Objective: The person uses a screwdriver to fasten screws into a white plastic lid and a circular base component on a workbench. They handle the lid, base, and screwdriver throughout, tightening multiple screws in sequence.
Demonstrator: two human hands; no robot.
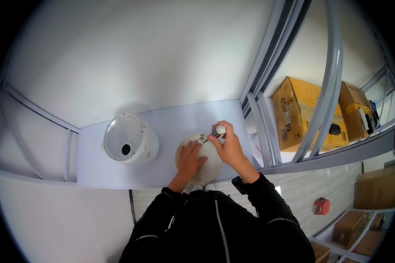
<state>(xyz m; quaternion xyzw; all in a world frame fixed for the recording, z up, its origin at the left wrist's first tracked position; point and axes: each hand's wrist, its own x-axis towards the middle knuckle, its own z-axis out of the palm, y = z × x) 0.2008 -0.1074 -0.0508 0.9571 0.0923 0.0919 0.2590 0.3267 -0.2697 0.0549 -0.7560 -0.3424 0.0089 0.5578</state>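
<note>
A round off-white disc-shaped part (212,163) lies near the front edge of the table. My left hand (189,162) rests flat on its left side, fingers spread. In my right hand (230,148) is a screwdriver (215,132) with a dark-and-light striped handle and a pale rounded end. Its shaft slants down and left to a small fitting by the disc's far rim; whether the tip sits in a screw is too small to tell. To the left stands a white cylindrical tub (152,144), apart from both hands, with a dark round spot inside.
The pale table (92,162) backs onto a white wall. Grey metal frame posts (262,127) rise at its right end. Beyond them stand a yellow cardboard box (296,114) and a brown open box (353,109). A red stool (321,206) is on the floor at right, near shelved cartons (348,227).
</note>
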